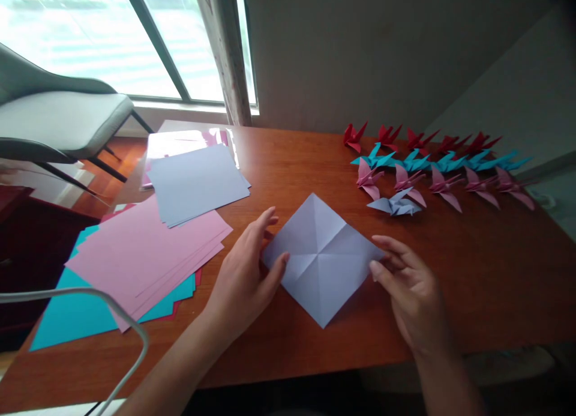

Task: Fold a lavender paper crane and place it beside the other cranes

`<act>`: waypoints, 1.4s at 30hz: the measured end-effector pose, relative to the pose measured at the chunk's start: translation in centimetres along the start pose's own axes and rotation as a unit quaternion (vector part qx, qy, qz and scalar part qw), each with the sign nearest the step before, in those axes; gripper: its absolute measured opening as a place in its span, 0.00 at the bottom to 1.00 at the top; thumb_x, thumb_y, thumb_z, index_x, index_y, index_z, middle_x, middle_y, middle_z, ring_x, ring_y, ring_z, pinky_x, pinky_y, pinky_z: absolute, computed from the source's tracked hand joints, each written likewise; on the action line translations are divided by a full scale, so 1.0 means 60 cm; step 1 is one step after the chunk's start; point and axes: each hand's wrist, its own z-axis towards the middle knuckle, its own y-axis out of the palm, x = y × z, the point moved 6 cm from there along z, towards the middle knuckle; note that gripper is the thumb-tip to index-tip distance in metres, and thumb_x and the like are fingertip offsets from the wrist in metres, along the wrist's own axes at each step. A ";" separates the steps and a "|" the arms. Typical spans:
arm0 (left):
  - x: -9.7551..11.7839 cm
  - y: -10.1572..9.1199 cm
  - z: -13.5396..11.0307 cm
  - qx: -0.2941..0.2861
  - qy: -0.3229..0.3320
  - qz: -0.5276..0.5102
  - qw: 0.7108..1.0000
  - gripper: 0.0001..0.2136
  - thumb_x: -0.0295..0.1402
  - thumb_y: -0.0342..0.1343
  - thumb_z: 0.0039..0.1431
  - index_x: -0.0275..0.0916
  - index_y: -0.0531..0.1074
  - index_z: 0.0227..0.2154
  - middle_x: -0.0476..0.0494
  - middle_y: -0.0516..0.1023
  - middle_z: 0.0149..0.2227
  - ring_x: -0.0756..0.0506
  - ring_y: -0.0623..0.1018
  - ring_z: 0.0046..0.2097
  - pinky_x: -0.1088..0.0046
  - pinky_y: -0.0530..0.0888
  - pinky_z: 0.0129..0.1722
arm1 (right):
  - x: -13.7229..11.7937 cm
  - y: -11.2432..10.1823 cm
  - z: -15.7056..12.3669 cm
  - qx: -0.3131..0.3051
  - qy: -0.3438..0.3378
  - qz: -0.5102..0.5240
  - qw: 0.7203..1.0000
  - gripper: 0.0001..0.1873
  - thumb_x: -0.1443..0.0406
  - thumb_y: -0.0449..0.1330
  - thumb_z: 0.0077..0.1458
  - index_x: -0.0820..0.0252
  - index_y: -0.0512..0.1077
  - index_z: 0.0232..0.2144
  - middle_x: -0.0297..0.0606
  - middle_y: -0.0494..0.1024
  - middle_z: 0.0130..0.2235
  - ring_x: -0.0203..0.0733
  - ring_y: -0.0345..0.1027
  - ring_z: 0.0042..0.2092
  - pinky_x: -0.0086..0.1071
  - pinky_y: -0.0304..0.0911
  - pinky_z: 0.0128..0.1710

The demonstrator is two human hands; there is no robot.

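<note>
A pale lavender square of origami paper is turned with one corner toward me, and creases cross at its centre. At its left corner, my left hand has the thumb on top and the fingers behind the edge. My right hand pinches the right corner between thumb and fingers. Beyond the square, nearest to it, stands a folded lavender paper crane. Whether the sheet touches the tabletop all over, I cannot tell.
Rows of red cranes, blue cranes and pink cranes stand at the back right. At left lie lavender sheets, pink sheets and blue sheets. A white cable arcs over the wooden table.
</note>
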 end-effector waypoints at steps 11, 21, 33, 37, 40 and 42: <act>-0.001 0.015 0.001 -0.099 -0.166 -0.409 0.892 0.05 0.34 0.65 0.57 0.38 0.78 0.34 0.48 0.80 0.33 0.50 0.77 0.35 0.79 0.73 0.34 | -0.025 0.020 -0.019 0.000 0.008 0.196 0.981 0.22 0.63 0.71 0.50 0.46 0.76 0.49 0.35 0.81 0.40 0.41 0.76 0.40 0.35 0.72 0.43; -0.008 0.019 0.000 -0.098 -0.212 -0.455 0.859 0.07 0.34 0.68 0.54 0.37 0.78 0.32 0.49 0.81 0.31 0.52 0.77 0.32 0.82 0.72 0.31 | 0.005 0.085 -0.056 -0.074 0.231 0.232 0.942 0.15 0.56 0.70 0.51 0.53 0.78 0.40 0.40 0.84 0.42 0.50 0.78 0.45 0.42 0.72 0.47; -0.009 -0.010 0.005 -0.026 -0.155 -0.355 0.922 0.12 0.36 0.65 0.56 0.39 0.78 0.43 0.43 0.81 0.47 0.43 0.78 0.48 0.73 0.74 0.46 | -0.124 0.055 -0.058 -0.142 -0.344 -0.213 0.903 0.12 0.67 0.62 0.59 0.48 0.81 0.44 0.36 0.83 0.50 0.54 0.69 0.60 0.56 0.54 0.65; -0.007 -0.012 0.004 -0.027 -0.185 -0.354 0.916 0.13 0.39 0.62 0.60 0.39 0.77 0.45 0.42 0.82 0.45 0.43 0.79 0.45 0.73 0.74 0.41 | -0.104 0.070 -0.059 -0.182 -0.388 -0.307 0.850 0.10 0.67 0.64 0.58 0.45 0.80 0.40 0.34 0.79 0.56 0.55 0.60 0.66 0.62 0.45 0.67; 0.002 -0.006 0.003 -0.068 -0.183 -0.335 0.922 0.15 0.42 0.56 0.64 0.38 0.77 0.46 0.41 0.82 0.43 0.44 0.79 0.41 0.73 0.73 0.37 | -0.074 0.077 -0.054 -0.195 -0.366 -0.315 0.854 0.09 0.67 0.63 0.58 0.45 0.79 0.38 0.34 0.77 0.57 0.56 0.58 0.67 0.65 0.46 0.66; 0.006 -0.001 0.002 -0.092 -0.168 -0.323 0.927 0.16 0.43 0.54 0.66 0.38 0.77 0.46 0.41 0.82 0.43 0.43 0.79 0.41 0.72 0.73 0.38 | -0.063 0.077 -0.051 -0.186 -0.351 -0.306 0.865 0.12 0.69 0.62 0.59 0.47 0.79 0.41 0.37 0.76 0.59 0.55 0.56 0.68 0.63 0.52 0.65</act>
